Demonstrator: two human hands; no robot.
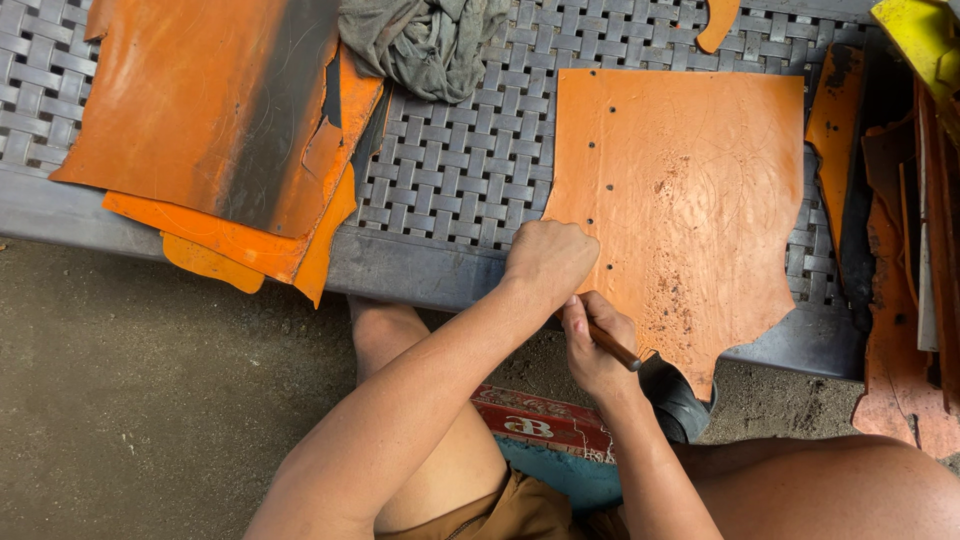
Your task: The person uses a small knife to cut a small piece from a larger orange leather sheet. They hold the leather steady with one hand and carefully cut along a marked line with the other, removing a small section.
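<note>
A large orange leather sheet (690,190) lies flat on a grey woven bench (450,170); a row of small punched holes runs down its left side. My left hand (548,262) is a closed fist resting on the sheet's lower left edge. Just below it, off the bench's front edge, my right hand (595,345) grips a thin brown-handled tool (615,348). The tool's tip is hidden behind my fingers.
A stack of orange and dark-stained leather pieces (210,120) overhangs the bench at left. A crumpled grey cloth (425,40) lies at the back. Leather strips and scraps (900,300) pile up at right under a yellow object (925,40). A red patterned seat (540,420) sits below me.
</note>
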